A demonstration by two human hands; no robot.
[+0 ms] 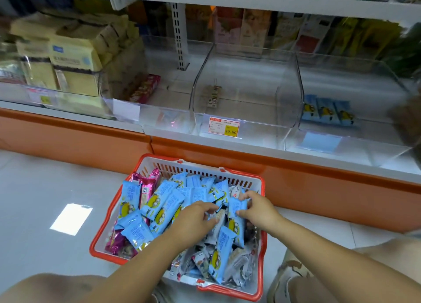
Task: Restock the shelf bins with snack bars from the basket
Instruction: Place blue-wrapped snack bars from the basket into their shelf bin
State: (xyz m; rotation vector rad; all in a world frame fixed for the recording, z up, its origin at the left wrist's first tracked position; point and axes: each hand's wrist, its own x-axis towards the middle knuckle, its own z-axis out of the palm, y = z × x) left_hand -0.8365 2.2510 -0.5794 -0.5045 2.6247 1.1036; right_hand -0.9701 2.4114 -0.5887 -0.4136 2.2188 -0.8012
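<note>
A white basket with an orange rim (pixel 101 232) stands on the floor, heaped with blue snack bars (pixel 164 202), a few pink ones (pixel 148 184) and pale ones (pixel 237 261). Both hands are down in the heap. My left hand (pixel 193 223) has its fingers curled among the wrappers near the middle. My right hand (pixel 257 208) pinches the top of a blue bar (pixel 235 225). Above, clear shelf bins (pixel 246 129) hold a pink bar (pixel 145 88), a small pale bar (pixel 213 95) and three blue bars (pixel 328 112).
An orange shelf base (pixel 205 152) runs behind the basket. Boxed goods (pixel 68 59) fill the left bin. A price tag (pixel 224 125) sits on the middle bin's front. My knees (pixel 57 289) and a shoe (pixel 289 277) flank the basket on the grey floor.
</note>
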